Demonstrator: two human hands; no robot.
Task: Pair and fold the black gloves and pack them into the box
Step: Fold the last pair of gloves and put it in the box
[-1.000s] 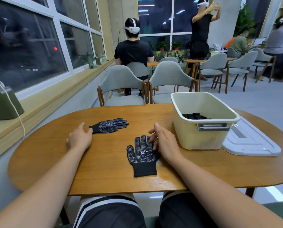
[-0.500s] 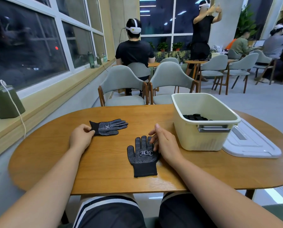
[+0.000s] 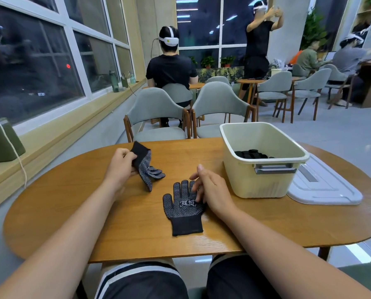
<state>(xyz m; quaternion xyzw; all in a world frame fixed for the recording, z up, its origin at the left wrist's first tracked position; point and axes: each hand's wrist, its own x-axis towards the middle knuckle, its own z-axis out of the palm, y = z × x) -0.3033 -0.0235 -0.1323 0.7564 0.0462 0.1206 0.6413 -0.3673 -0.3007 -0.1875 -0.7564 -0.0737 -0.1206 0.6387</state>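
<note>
A black dotted glove [image 3: 183, 209] lies flat, palm side up, on the wooden table [image 3: 72, 203], fingers pointing away from me. My right hand [image 3: 208, 186] rests on its right edge with fingers loosely bent, touching the glove's fingers. My left hand [image 3: 121, 167] pinches the cuff of a second black glove [image 3: 147, 168] and holds it lifted, its fingers hanging down toward the table. A cream plastic box [image 3: 264, 182] stands to the right, with folded black gloves [image 3: 251, 154] inside.
The box's pale lid [image 3: 324, 188] lies flat on the table right of the box. Two grey chairs [image 3: 158, 117] stand at the far table edge. A green device with a white cord [image 3: 1, 141] sits on the window ledge at left. People sit and stand behind.
My left hand reached the far glove's cuff, took hold of it and lifted it off the table toward me. My right hand stayed on the near glove.
</note>
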